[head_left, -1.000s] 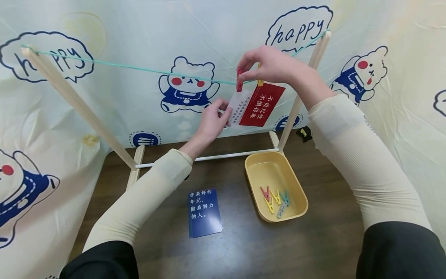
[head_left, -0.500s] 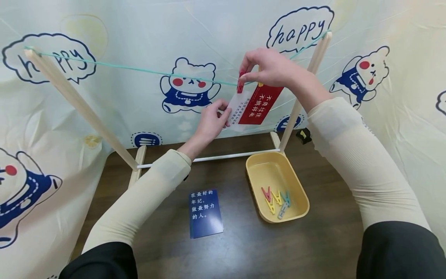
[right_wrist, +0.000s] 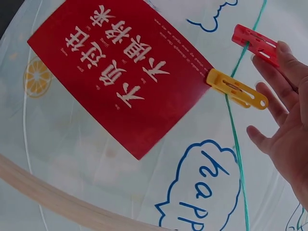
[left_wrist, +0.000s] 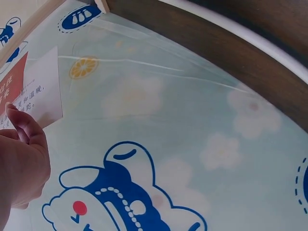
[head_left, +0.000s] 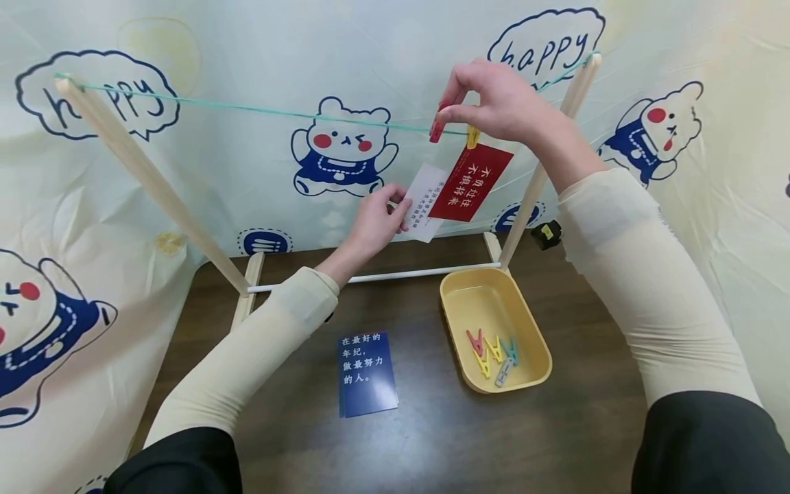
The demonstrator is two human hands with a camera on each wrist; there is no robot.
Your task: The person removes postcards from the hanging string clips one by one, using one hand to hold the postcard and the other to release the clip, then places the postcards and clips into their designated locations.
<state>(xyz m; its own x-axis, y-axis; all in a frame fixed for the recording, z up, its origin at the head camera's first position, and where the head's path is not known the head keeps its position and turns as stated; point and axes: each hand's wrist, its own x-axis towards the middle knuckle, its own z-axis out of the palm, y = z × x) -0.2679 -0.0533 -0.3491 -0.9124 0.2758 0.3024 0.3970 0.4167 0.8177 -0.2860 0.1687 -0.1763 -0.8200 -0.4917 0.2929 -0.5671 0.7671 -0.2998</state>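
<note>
My left hand [head_left: 378,216] pinches a white card [head_left: 426,199] with dark printed lines by its left edge. My right hand [head_left: 503,103] pinches a red clothespin [head_left: 437,127] at the green string [head_left: 247,108], above the card and apart from it. In the right wrist view the string crosses the clothespin [right_wrist: 255,44]; whether it grips the string I cannot tell. Just right of it, a yellow clothespin [right_wrist: 236,89] fastens a red card [right_wrist: 120,72] with white characters to the string. In the head view this red card [head_left: 472,182] hangs tilted, partly overlapping the white card.
Wooden posts [head_left: 154,182] hold the string, joined low down by a white rod [head_left: 401,274]. A yellow tray [head_left: 453,302] with several clothespins [head_left: 494,350] stands on the dark table [head_left: 432,439]. Blue cards [head_left: 368,374] lie left of it. Behind hangs a printed cloth [head_left: 247,41].
The white card has come away from the red clothespin and sits lower, with a gap between them. My right hand has risen slightly with the clothespin. The head view has shifted a little.
</note>
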